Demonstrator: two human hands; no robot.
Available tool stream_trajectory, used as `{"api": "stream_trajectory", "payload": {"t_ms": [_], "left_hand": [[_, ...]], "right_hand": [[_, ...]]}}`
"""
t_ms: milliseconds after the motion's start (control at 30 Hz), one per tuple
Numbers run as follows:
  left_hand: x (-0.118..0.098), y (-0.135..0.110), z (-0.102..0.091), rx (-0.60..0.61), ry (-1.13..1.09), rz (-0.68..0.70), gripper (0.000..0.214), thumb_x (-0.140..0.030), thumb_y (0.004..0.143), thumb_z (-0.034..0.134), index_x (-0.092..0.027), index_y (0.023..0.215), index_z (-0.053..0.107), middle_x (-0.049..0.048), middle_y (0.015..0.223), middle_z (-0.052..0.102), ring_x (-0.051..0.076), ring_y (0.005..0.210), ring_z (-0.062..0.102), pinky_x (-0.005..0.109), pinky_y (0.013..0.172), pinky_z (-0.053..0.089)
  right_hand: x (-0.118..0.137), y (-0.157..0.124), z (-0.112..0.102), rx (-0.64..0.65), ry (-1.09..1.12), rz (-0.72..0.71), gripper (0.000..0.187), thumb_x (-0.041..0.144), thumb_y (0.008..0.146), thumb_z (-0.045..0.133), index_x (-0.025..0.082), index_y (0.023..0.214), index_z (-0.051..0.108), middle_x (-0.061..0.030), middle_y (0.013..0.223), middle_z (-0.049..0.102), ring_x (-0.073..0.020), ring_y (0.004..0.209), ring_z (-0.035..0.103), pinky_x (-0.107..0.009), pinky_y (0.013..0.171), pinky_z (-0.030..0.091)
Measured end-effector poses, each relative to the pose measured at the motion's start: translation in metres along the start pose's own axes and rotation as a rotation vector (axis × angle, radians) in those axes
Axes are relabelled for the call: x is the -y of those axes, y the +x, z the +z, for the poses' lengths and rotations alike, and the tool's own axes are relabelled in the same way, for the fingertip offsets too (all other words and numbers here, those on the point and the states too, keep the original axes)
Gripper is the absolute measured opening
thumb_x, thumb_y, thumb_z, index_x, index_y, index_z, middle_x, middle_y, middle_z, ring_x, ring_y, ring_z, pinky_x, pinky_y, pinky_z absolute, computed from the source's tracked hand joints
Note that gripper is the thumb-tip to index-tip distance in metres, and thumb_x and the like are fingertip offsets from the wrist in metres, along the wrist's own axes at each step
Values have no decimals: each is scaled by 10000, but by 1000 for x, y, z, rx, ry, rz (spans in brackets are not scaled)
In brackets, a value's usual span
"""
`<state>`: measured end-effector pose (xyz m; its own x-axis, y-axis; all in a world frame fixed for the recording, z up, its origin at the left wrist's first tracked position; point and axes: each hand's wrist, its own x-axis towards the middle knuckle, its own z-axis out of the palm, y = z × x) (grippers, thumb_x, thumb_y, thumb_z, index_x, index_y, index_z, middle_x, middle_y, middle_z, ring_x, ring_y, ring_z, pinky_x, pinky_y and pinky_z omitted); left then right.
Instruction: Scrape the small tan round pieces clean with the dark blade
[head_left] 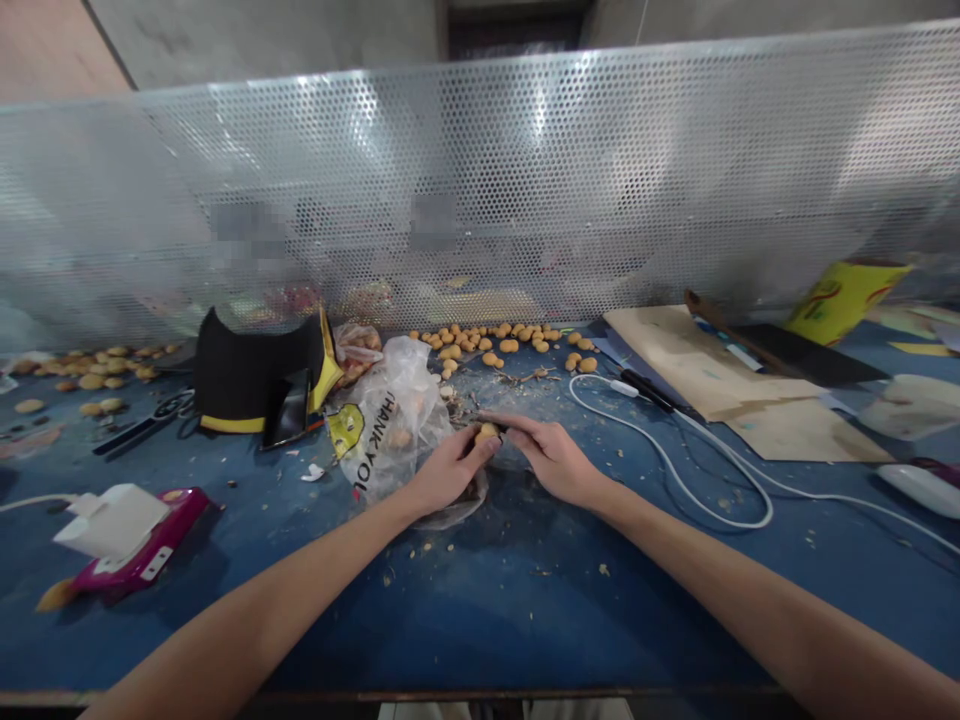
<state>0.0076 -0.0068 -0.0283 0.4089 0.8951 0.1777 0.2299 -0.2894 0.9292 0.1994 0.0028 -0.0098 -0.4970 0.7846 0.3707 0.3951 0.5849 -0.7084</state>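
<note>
My left hand (448, 468) and my right hand (551, 455) meet near the middle of the blue table (487, 600). Both pinch one small yellow-brown round piece (487, 432) between their fingertips. My left hand lies against a crumpled clear plastic bag (386, 425) printed "THANK YOU". A thin dark thing shows by my right fingertips; I cannot make out what it is. Several more yellow-brown round pieces (499, 345) lie scattered just beyond my hands.
A perforated metal screen (525, 180) closes off the far side. A black and yellow bag (259, 380), scissors (150, 420) and a pink device (135, 555) lie left. A white cable (675, 460), cardboard sheets (712, 375) and a yellow cup (844, 298) lie right. Crumbs litter the table.
</note>
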Motion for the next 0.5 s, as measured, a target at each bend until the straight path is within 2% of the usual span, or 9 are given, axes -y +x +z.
{"api": "stream_trajectory", "payload": {"t_ms": [100,233,400,500], "left_hand": [[3,1,0,-10,-27,-14,402,-556,934,441,-166,855,503,-22,679,447,103,586,392,230,529,320],[4,1,0,2,0,-24,421,-574,928,445,-170,817,486,-29,666,428,96,564,385,228,520,316],[1,1,-1,-5,-23,-7,440,-582,941,409,-168,821,501,-33,659,417,103,580,374,231,534,311],[0,0,-1,27,79,38,418,-547,936,454,-158,796,515,-21,674,462,111,625,409,233,574,325]], "right_hand": [[1,0,-2,-24,3,20,417,285,995,383,294,1387,525,-21,1287,651,-235,1199,604,-438,1046,464],[5,0,-6,31,-21,-50,434,262,993,375,288,1407,502,-17,1356,600,-232,1258,558,-415,1069,443],[9,0,-12,58,-125,29,467,238,996,360,280,1456,432,-30,1102,738,-221,1008,702,-408,953,527],[11,1,-11,55,-87,-40,452,221,994,370,279,1432,467,-39,1256,670,-221,1133,648,-409,1010,493]]}}
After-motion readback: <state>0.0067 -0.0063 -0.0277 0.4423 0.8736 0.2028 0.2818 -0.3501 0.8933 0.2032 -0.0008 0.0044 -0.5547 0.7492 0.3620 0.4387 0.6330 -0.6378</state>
